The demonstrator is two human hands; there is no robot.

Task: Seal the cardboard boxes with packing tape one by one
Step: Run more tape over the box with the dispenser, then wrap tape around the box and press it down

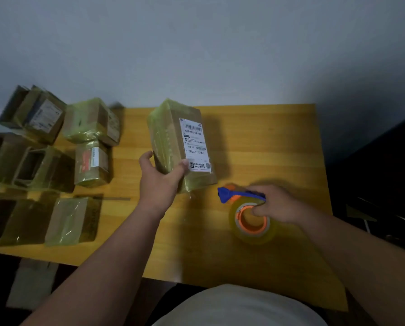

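Cardboard box (173,140), heavily taped, is being gripped at its near end by left hand (159,182); right hand (276,203) is grasping tape roll (252,220). Advice: check every seam before adding it to the pile.

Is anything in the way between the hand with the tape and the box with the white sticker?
Nothing visible: only bare yellow wooden table lies between the right hand on the clear tape roll and the labelled cardboard box.
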